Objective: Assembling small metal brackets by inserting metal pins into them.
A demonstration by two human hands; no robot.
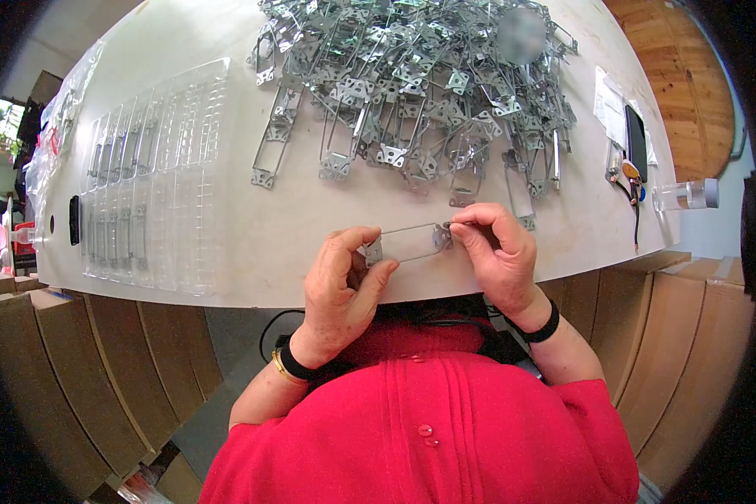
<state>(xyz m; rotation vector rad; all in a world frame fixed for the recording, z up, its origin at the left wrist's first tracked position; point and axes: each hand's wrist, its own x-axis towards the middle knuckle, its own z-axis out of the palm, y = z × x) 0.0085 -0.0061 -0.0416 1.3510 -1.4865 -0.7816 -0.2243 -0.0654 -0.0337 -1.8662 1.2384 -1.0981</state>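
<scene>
Between my hands, just above the table's near edge, is a metal wire bracket [410,243]: two thin parallel rods with a stamped plate at each end. My left hand [344,281] grips its left end plate between thumb and fingers. At the other end, my right hand [497,252] pinches the right plate with thumb and forefinger; the fingertips hide part of it. Beyond them lies a large tangled pile of similar metal brackets [412,92]. To the left, a clear plastic tray [197,168] carries several brackets lined up in its slots.
On the right side of the white table [302,252] lie a dark phone [636,143], papers, keys [632,172] and a clear bottle [685,196] on its side. A small black object [75,220] sits left of the tray. Cardboard boxes [80,370] stand below both sides.
</scene>
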